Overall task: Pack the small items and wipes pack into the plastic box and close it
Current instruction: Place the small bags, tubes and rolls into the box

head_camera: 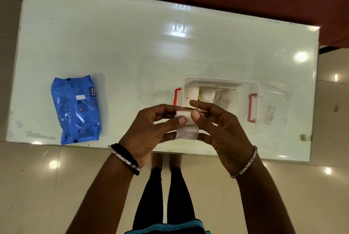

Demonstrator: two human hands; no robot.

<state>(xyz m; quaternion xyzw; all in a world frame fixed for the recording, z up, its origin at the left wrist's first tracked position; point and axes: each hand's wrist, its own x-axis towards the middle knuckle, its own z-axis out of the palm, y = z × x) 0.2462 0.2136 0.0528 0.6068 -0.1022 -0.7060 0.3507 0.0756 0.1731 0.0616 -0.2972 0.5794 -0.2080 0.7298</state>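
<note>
Glass-topped table (132,48) carries everything; risks first: the open plastic box (243,82) sits close to the table's near edge, toward the right corner, so a careless push while dropping things in could nudge it off. The blue wipes pack (76,110) lies well apart near the near-left corner, bulky and crinkly, and the box already holds white rolls (207,93), so it may not fit and the lid could fail to latch. Clear lid (273,109) rests just right of the box, beside the pink latch (252,107); red latch (177,97) on the box's left end. Left hand (149,130) and right hand (222,126) both pinch a small white bandage roll (187,131) above the near edge, thumbs on its loose end; it may unravel or slip. Roll looks soft, ribbed, partly hidden by fingers.
</note>
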